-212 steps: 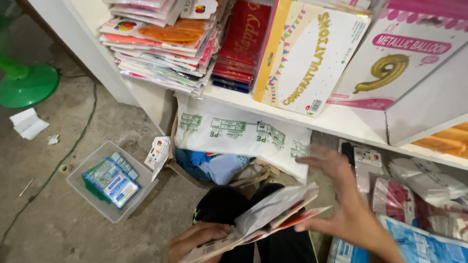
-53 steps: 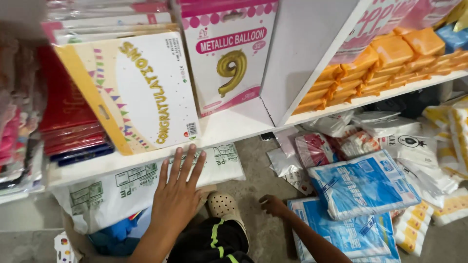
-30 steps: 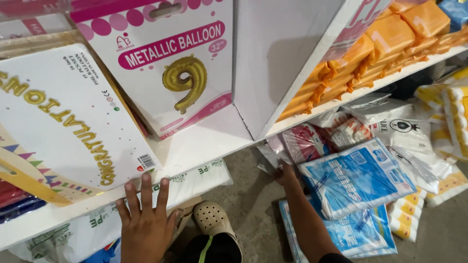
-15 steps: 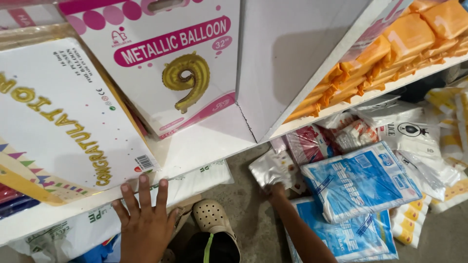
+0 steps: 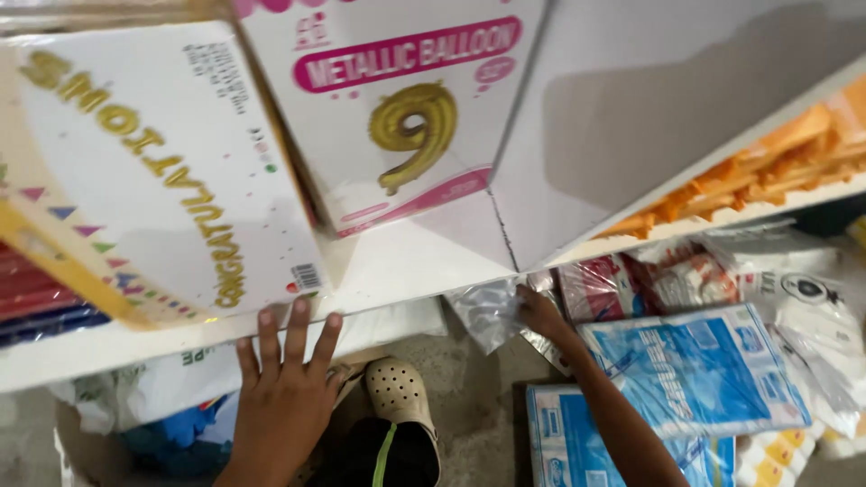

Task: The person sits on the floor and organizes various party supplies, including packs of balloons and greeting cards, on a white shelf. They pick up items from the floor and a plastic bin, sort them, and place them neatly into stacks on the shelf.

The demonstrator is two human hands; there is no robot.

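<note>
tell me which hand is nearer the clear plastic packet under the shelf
Right. The right hand touches the clear plastic packet at its edge; the left hand rests apart on the white shelf edge.

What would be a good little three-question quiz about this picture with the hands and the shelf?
1. True or false: the left hand lies flat with spread fingers at the white shelf edge.
2. What does the right hand grip? A) clear plastic packet B) orange packs C) shoe
3. What colour is the big number balloon pictured on the pink-and-white pack?

Key: 1 true. 2 A, the clear plastic packet. 3 gold.
</note>
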